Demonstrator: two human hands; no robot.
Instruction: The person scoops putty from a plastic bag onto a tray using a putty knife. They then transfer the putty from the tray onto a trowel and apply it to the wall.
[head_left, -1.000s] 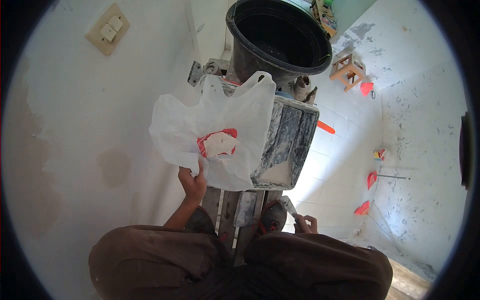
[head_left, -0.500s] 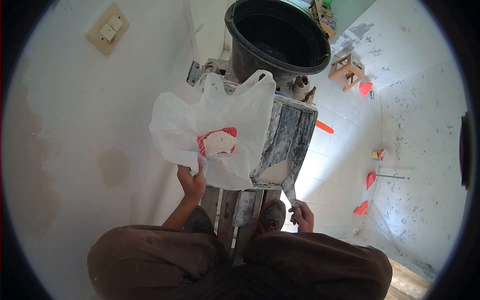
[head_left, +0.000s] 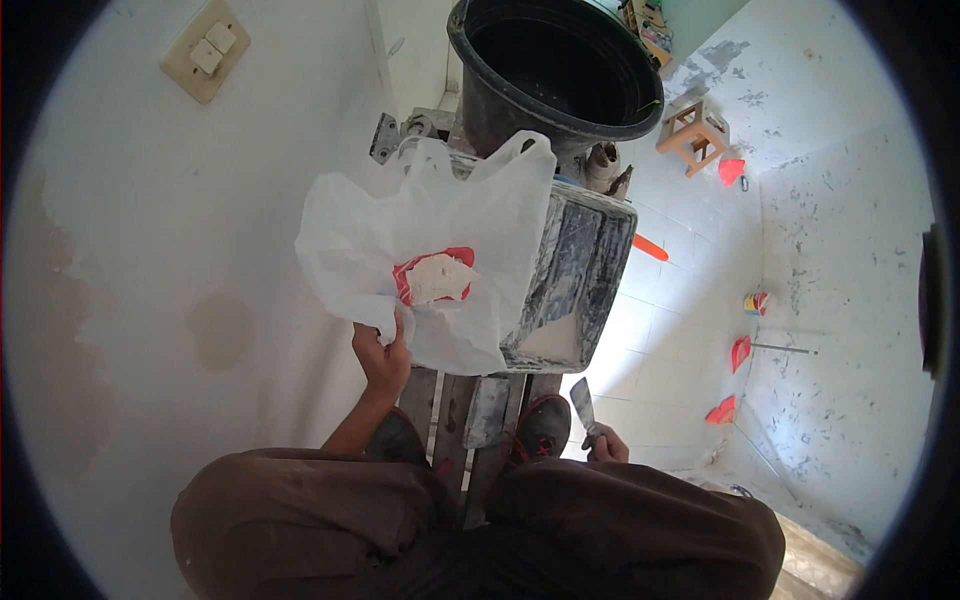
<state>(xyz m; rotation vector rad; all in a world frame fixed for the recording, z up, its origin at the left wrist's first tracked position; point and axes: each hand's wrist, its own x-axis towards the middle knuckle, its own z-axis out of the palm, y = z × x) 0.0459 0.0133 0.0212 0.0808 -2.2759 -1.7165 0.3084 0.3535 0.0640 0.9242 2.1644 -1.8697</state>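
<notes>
My left hand [head_left: 382, 358] pinches the lower left edge of a white plastic bag [head_left: 460, 210]. In the bag's middle a whitish powdery lump [head_left: 438, 279] shows with red around it. The bag lies over the left part of a stained dark tray [head_left: 580, 250], which has pale paste [head_left: 552, 342] in its lower corner. My right hand [head_left: 606, 445] is closed round the handle of a putty knife [head_left: 583, 402], its blade pointing up, just below the tray and apart from it.
A large black bucket [head_left: 470, 62] stands beyond the tray. Wooden planks [head_left: 455, 415] lie between my shoes. On the tiled floor at right are a wooden stool [head_left: 680, 140] and red dustpans [head_left: 740, 352]. A wall with a switch [head_left: 205, 50] rises at left.
My right hand has drawn the putty knife down and away from the tray's lower corner. My left hand still holds the bag, nearly unmoved.
</notes>
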